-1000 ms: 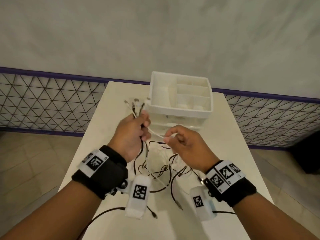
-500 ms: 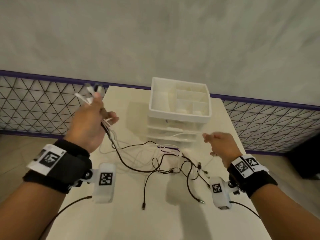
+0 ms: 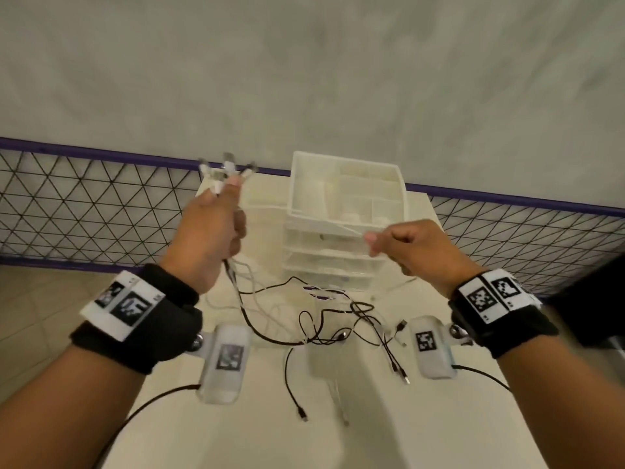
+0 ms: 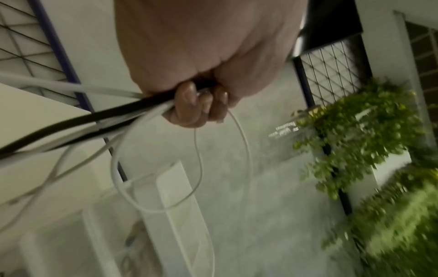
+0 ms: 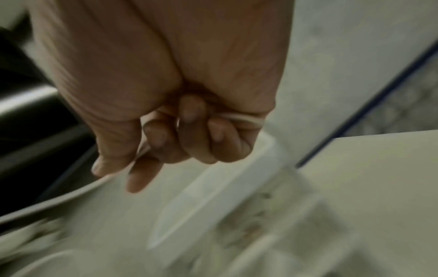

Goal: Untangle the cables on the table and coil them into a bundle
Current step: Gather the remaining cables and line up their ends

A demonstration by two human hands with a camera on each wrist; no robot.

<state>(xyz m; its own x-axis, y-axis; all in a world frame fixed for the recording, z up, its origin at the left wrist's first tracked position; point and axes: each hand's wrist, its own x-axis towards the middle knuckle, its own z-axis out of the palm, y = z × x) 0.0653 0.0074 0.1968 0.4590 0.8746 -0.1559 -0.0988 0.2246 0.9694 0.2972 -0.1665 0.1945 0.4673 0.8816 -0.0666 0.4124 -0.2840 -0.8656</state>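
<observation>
My left hand (image 3: 216, 228) is raised at the table's far left and grips a bunch of black and white cables (image 4: 99, 112); their plug ends (image 3: 228, 165) stick up past the fingers. From that fist the strands hang down to a loose tangle of cables (image 3: 324, 330) on the white table (image 3: 338, 434). My right hand (image 3: 406, 245) is held up before the drawer unit, fingers curled round a thin white cable (image 5: 239, 118). That cable (image 3: 351, 228) runs left toward the other hand.
A white plastic drawer unit (image 3: 345, 211) with an open compartment tray on top stands at the far middle of the table. Behind it is a grey wall and a wire mesh fence (image 3: 84, 211) with a purple rail. Green plants (image 4: 369, 168) show in the left wrist view.
My left hand has moved right and further away with its bunch of cables. My right hand has risen and closed on a white cable, and the tangle is drawn out across the table.
</observation>
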